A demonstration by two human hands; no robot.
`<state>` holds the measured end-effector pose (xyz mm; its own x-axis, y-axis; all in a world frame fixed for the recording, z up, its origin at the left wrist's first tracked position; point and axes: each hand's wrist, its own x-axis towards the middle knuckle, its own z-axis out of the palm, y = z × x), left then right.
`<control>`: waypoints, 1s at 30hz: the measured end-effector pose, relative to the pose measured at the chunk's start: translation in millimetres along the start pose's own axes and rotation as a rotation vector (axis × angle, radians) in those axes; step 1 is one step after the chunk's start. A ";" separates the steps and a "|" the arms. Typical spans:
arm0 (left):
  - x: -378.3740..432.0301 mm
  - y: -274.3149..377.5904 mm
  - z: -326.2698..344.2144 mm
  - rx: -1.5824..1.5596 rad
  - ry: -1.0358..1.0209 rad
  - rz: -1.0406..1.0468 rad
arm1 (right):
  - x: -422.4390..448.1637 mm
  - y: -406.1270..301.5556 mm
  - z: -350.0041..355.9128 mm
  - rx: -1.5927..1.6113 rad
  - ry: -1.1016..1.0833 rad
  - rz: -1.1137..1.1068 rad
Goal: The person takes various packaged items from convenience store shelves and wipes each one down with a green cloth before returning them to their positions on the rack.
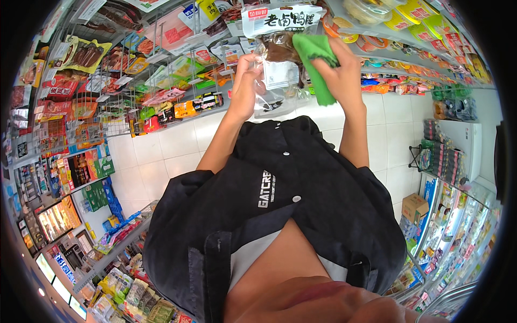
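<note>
My left hand [245, 87] grips the left edge of a clear and white plastic food pouch [282, 76], with dark brown packed meat showing through its upper part. The pouch hangs upright before the shelf rack and has a white label lower down. In my right hand [343, 72] is a green cloth [317, 76], which lies against the right side of the pouch. The fingers are bent around the cloth, and part of it hangs below them.
Wire racks of packaged snacks [83, 54] stand ahead and to the left. Tubs and packets fill shelves [408, 44] at the upper right. Another rack [113, 242] is at the lower left. A cardboard box [415, 208] stands by a display cooler on the right, and pale floor tiles [173, 141] show between.
</note>
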<state>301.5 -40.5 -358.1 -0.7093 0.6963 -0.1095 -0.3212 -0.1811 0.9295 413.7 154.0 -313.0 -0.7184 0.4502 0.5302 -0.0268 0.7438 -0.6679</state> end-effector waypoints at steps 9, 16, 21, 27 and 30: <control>1.7 -9.6 -1.5 -0.185 -0.065 0.004 | -12.9 -15.9 6.0 0.029 0.159 -0.053; -5.6 2.7 25.0 -0.225 -0.059 0.022 | -20.6 -38.0 43.4 -0.093 0.131 -0.156; 0.2 -8.7 18.6 -0.295 -0.048 0.086 | -30.1 -57.0 53.4 -0.013 -0.040 -0.165; -6.4 0.9 20.3 -0.406 0.041 -0.034 | -29.5 -46.9 38.7 0.009 -0.220 -0.123; -2.7 3.7 18.3 -0.405 -0.038 0.008 | -45.1 -46.2 33.9 0.007 -0.295 -0.193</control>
<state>313.7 -30.3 -348.0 -0.6913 0.7178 -0.0825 -0.5426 -0.4404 0.7153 423.7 82.6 -323.8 -0.8696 0.1386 0.4740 -0.1860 0.7972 -0.5743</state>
